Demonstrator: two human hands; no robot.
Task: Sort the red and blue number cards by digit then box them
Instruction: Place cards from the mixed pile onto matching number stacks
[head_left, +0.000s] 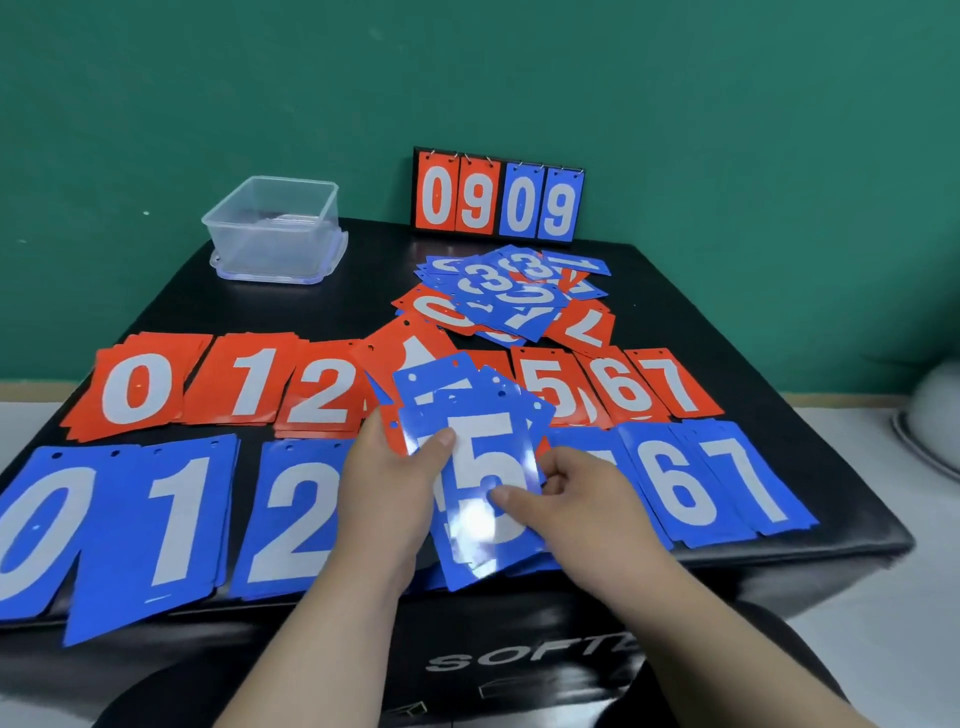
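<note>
My left hand grips a fanned stack of cards, thumb on top; its front card is a blue 5. My right hand pinches the right edge of that blue 5 card. Red piles lie in a far row: 0, 1, 2, 5, 6, 7. Blue piles form the near row: 0, 1, 2, 6, 7. An unsorted mixed heap lies behind them.
A clear plastic box stands at the back left of the black table. A flip scoreboard reading 0909 leans against the green wall. A grey rounded object sits off the table at right.
</note>
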